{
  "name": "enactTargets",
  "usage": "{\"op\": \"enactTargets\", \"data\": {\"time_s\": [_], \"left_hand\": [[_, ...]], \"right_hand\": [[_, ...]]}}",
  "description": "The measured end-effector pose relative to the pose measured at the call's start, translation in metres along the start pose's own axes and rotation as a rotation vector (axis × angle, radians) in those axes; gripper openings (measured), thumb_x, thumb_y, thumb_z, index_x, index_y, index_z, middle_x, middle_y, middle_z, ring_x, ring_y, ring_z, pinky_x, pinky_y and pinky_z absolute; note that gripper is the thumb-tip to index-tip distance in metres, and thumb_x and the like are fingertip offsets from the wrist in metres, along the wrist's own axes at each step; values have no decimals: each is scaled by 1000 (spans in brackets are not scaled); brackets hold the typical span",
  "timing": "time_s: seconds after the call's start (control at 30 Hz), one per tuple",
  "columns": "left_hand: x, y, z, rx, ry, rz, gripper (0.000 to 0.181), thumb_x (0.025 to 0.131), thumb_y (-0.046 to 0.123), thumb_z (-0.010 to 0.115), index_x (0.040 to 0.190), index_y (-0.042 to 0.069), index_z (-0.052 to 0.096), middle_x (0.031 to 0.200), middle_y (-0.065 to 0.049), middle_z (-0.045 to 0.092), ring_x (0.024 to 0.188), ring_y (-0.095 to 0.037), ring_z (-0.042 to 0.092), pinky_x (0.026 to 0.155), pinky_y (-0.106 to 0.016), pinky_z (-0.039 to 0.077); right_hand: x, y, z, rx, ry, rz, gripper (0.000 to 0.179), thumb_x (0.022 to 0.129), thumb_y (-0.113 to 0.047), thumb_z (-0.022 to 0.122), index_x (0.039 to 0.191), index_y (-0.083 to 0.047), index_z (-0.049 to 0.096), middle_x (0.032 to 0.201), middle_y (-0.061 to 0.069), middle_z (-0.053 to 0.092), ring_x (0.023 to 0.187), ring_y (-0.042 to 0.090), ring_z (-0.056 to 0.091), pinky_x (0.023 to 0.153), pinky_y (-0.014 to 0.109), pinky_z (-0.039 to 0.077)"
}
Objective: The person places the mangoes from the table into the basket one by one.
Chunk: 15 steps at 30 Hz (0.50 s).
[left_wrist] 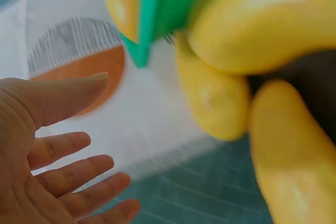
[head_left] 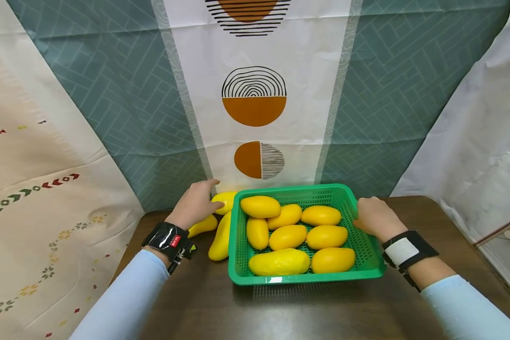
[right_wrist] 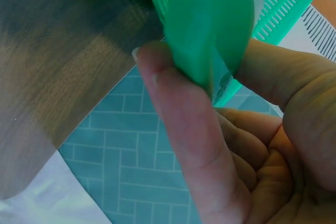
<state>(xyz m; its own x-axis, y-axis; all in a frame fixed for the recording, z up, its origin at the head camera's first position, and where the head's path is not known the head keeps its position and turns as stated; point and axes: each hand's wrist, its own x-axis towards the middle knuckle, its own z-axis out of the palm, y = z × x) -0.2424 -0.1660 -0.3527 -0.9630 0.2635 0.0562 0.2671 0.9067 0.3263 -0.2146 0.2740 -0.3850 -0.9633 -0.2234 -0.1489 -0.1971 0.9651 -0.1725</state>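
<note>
Backdrop [head_left: 255, 52]: teal cloth with a pale brick-like pattern, and a white strip down its middle bearing orange and black-lined round shapes.
Side cloths: a cream one [head_left: 46, 156] with little flowers and arrow marks on my left, a plain whitish one [head_left: 480, 123] on my right.
Bench [head_left: 195, 307]: dark brown wood, glossy near me.
Basket [head_left: 323, 277]: green plastic with slotted walls, in front of me towards the back of the bench; I cannot tell whether its base sits fully flat.
Fruit inside: eight yellow pieces, mostly smooth and oval; the long one [head_left: 279, 262] at the front left is paler and bumpier.
Fruit outside: three more yellow pieces off the basket's left end, a rounded one [head_left: 223, 202] at the back, a slim one [head_left: 204, 225] by my wrist, and a long one [head_left: 221, 238] partly behind the rim.
Left hand [head_left: 197, 203]: fingers and thumb spread apart, holding nothing, above the loose fruit and near the basket's left end.
Right hand [head_left: 376, 217]: thumb and fingers pinch the basket's right rim, the lower fingers curled in.
Wrists: black straps, the left one [head_left: 168, 239] with a red label, the right one [head_left: 408, 252] with a white patch.
Sleeves [head_left: 123, 297]: light blue, both arms.
</note>
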Motion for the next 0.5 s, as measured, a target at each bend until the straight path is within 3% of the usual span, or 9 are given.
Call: {"op": "enactTargets", "data": {"time_s": [0.2,0.5], "left_hand": [[-14,-35,3,43,-46,-25,80,76,34,75,142,8,36,141,-15,37,127,-35,33,98,-53,32],[-32,-84,17,118,-131,-133,96,66,36,82,144,11,33,145,-26,22,127,-56,15,91,-75,15]], "right_hand": [[0,2,-1,-2,10,0,21,82,-14,65,71,-5,51,63,5,45,53,17,49,48,27,43],[0,0,1,12,1,7,20,82,-14,66,72,-4,51,63,5,46,54,16,50,49,27,45]]}}
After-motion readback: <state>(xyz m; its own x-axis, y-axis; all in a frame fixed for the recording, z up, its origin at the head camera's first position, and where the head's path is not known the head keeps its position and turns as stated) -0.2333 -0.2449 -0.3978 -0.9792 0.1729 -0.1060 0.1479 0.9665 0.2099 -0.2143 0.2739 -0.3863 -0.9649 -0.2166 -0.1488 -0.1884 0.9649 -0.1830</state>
